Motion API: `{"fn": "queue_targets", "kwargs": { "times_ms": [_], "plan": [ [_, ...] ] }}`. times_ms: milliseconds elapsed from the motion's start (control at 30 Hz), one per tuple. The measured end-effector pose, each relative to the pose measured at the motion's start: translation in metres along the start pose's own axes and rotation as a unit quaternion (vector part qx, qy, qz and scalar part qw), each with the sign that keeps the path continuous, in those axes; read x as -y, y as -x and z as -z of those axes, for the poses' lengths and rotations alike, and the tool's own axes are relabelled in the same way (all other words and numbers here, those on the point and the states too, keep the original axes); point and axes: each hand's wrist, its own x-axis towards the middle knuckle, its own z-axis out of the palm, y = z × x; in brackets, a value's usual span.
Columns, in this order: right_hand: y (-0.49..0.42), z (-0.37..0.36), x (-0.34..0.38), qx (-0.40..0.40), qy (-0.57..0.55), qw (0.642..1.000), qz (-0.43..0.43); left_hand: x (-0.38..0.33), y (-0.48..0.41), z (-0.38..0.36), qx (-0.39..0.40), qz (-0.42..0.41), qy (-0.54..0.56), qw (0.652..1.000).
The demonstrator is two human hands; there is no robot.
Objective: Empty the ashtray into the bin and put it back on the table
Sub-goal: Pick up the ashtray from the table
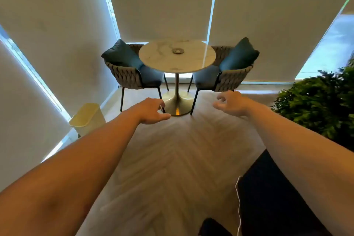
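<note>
A small round metal ashtray [178, 51] sits near the middle of a round marble table [159, 61] on a brass pedestal, some way ahead of me. A pale yellow bin [87, 117] stands on the floor at the left, by the window blind. Both my arms reach forward over the wooden floor. My left hand [152, 111] hangs palm down with loosely curled fingers and holds nothing. My right hand [230, 102] is likewise empty, fingers apart and bent. Both hands are well short of the table.
Two woven chairs with blue cushions flank the table, the left chair [126, 73] and the right chair [229, 74]. A leafy green plant [321, 105] stands at the right. Roller blinds cover the windows behind. Herringbone floor lies between me and the table.
</note>
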Motion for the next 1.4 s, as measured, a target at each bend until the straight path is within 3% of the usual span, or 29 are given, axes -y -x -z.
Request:
{"fn": "queue_targets", "kwargs": {
  "times_ms": [267, 600, 967, 1400],
  "plan": [
    [-0.02, -0.04, -0.001, 0.05, -0.024, 0.998, 0.005, 0.011, -0.028, -0.024, 0.027, 0.01, 0.013, 1.0],
    [-0.134, -0.063, -0.046, 0.08, -0.05, 0.996, -0.003, 0.028, -0.143, -0.038, 0.069, 0.019, 0.012, 0.997],
    [-0.279, -0.036, -0.084, 0.107, -0.047, 0.993, -0.013, 0.042, -0.289, -0.008, 0.072, 0.035, 0.023, 0.997],
    [-0.375, 0.0, -0.085, 0.108, -0.016, 0.994, 0.03, 0.055, -0.369, 0.02, 0.063, 0.06, 0.034, 0.996]
  ]
}}
